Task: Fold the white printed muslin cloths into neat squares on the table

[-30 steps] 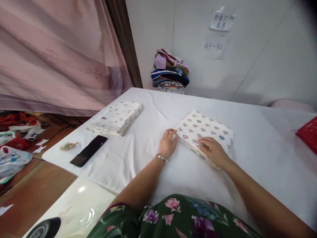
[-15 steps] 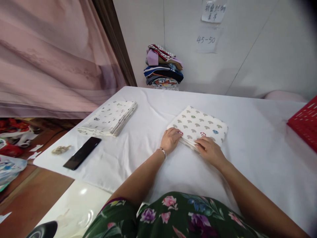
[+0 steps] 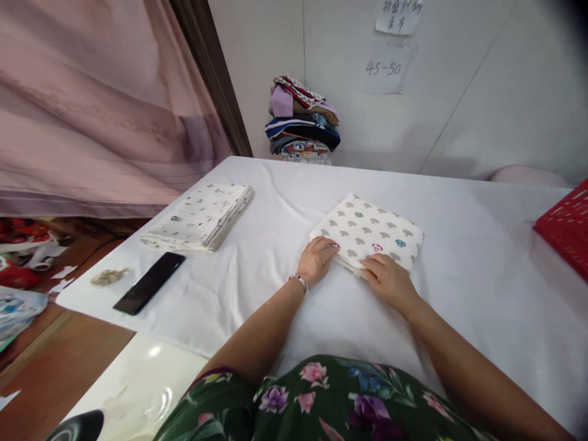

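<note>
The left hand (image 3: 316,260) and right hand (image 3: 388,283), both partly curled, touched the near edge of a folded mushroom-print cloth (image 3: 371,228) just beyond them; whether they pinched it, I could not tell. Well to their right, a cut-off red basket (image 3: 568,245) hid its contents; far left, a cropped plastic bag (image 3: 22,309) looked indistinct.

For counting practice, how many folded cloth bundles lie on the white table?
2: the mushroom-print bundle, touched by the left hand and right hand, and the small-print bundle beyond the phone.
</note>
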A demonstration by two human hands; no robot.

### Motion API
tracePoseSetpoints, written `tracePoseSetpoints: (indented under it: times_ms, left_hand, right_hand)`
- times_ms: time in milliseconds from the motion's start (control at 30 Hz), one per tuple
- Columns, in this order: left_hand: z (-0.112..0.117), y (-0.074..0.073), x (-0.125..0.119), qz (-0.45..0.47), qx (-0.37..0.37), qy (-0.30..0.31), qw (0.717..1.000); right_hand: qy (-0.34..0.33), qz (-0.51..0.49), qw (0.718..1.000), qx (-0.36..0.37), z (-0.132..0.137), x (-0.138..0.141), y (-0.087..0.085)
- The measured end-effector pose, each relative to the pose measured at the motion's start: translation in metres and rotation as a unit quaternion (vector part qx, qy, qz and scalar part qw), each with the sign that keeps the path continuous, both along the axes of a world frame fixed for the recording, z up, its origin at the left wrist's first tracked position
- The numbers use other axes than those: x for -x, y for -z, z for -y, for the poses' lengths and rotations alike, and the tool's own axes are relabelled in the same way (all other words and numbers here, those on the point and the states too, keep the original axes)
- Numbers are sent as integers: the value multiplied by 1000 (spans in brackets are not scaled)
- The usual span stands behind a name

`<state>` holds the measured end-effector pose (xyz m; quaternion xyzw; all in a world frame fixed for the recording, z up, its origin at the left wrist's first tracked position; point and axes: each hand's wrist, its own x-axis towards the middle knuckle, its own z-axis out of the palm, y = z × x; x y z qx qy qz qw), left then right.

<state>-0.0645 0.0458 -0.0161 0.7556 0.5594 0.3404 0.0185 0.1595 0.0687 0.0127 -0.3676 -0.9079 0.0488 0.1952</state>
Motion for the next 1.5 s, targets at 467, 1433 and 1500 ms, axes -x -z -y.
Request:
tracePoseSetpoints:
  times_ms: [467,1433,1500]
  left_hand:
    - [-1,-6,-4,-4,-33,-11,999]
    - [-15,-39,-38,-327,111,81,935]
    - [-12,-34,-35,-320,99,78,939]
  right_hand:
    - [50,-83,995,27,2,2,2]
    - [53,-133,987,70,-4,1,0]
    - [53,-133,987,72,-4,1,0]
